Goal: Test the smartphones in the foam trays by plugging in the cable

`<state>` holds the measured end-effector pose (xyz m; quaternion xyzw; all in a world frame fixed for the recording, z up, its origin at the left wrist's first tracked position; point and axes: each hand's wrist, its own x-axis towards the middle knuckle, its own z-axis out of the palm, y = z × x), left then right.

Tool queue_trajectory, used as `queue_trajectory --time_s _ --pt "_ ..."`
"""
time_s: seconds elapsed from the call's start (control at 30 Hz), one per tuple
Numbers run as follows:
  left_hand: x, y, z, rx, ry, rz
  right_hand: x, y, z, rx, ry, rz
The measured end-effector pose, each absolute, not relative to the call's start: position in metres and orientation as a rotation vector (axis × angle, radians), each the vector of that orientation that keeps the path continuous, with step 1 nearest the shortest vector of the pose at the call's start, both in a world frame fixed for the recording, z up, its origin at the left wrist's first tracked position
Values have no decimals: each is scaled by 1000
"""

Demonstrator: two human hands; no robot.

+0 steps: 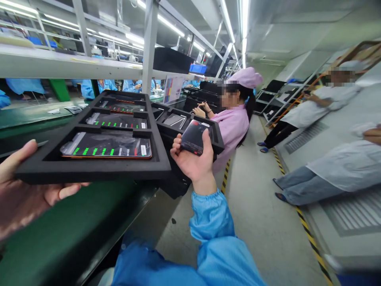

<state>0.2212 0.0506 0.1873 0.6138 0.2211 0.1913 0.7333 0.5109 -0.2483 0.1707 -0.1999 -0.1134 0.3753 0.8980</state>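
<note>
My left hand (pixel 32 194) grips a black foam tray (pixel 98 172) at its near left corner, thumb by the side and fingers underneath. In the tray's compartments lie several smartphones; the nearest phone (pixel 108 143) has an orange edge, a lit dark screen with green text and a white sticker. My right hand (pixel 196 159) is closed around a small, flat black block (pixel 195 136) with printed text and red marks, whose exact kind I cannot make out. Behind that hand, a second black foam tray (pixel 218 139) rests on a stack and holds flat, film-covered pieces.
A green bench (pixel 74 234) runs below the tray. Metal uprights (pixel 149 43) and a shelf stand behind it. Close by on the right sits a co-worker in pink (pixel 235 119). Two people in white coats (pixel 321 99) are beyond the striped floor tape.
</note>
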Motion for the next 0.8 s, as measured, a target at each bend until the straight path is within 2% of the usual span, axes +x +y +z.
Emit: queue_trajectory --time_s 0.1,0.2,0.37,0.53,0.67,0.8 --pt "237 24 210 1266 695 468 495 -286 147 -623 -387 714" --pt "263 -20 228 1166 707 489 476 -327 121 -797 -511 597" --pt "336 -98 235 1067 376 361 449 -377 85 -869 -525 600" --pt "450 -158 236 1125 76 102 426 -391 57 -805 -473 700" --pt "508 -153 221 1421 38 -132 418 -391 36 -753 -529 826" --pt "466 -97 186 1885 -120 80 423 -375 20 -824 -614 1162"
